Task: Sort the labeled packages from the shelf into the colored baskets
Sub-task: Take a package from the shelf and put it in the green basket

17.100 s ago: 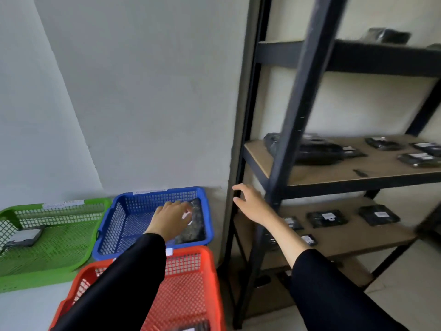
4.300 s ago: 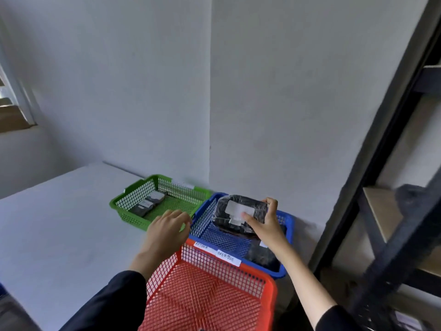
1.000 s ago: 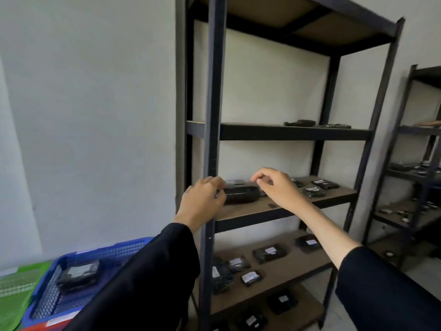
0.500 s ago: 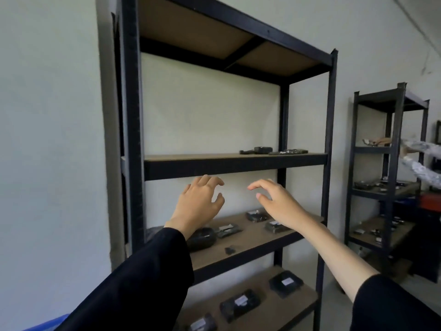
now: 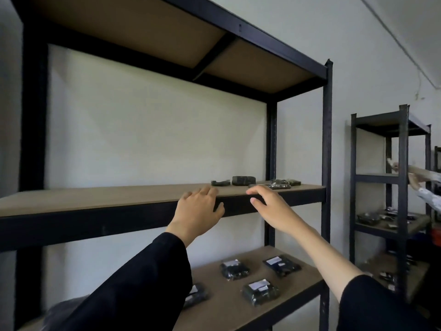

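Note:
Both hands are raised in front of the upper shelf board of the black metal shelf. My left hand is open with its fingertips at the board's front edge, holding nothing. My right hand is open too, fingers spread, just below the edge. Several dark packages lie at the board's far right end, beyond both hands. On the board below rest more black packages with white labels. No basket is in view.
The shelf's black front post stands right of my right hand. A second black shelf with small items stands farther right. Another person's arm reaches toward it at the frame's right edge.
My view has tilted up from the baskets and lower boards to the upper board. Both hands have risen with it and reached its front edge, still holding nothing.

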